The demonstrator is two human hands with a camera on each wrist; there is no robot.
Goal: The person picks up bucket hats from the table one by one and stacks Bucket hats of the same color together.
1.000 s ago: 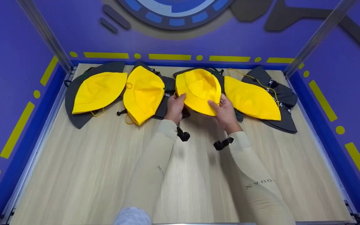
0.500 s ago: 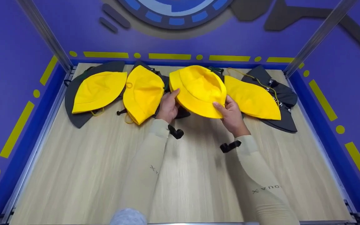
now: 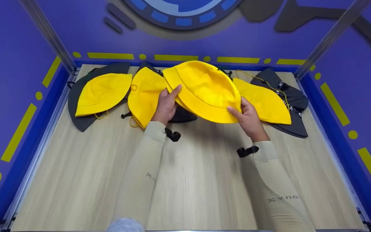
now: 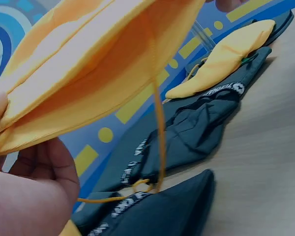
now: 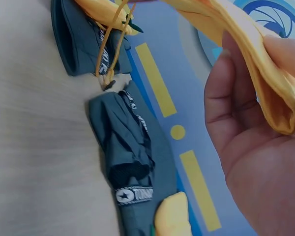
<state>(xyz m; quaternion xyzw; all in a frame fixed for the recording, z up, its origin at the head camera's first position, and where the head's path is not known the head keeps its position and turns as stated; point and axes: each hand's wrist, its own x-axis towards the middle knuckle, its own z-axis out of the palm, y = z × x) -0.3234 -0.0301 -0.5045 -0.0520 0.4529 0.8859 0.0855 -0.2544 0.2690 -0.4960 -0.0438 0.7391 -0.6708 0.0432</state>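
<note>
Both hands hold a yellow bucket hat (image 3: pixel 201 93) by its brim, raised above the table. My left hand (image 3: pixel 166 106) pinches the brim on the left with its thumb on top. On the right, my right hand (image 3: pixel 250 119) pinches the brim between thumb and fingers. A thin yellow cord (image 4: pixel 160 132) hangs down from the hat in the left wrist view. Below it lies a dark grey hat (image 4: pixel 191 130) with a lettered band, mostly hidden in the head view.
Along the back of the wooden table (image 3: pixel 201 180) lie yellow hats on dark grey ones: a left yellow hat (image 3: pixel 105 93), another yellow hat (image 3: pixel 147 93) partly behind my left hand, and a right yellow hat (image 3: pixel 266 103) beside a dark hat (image 3: pixel 295 96). Purple panels (image 3: pixel 5 64) enclose the table.
The held yellow hat has come up off the dark hat and nearer to me. My hands have moved apart, the left one leftward and the right one rightward, still gripping the brim.
</note>
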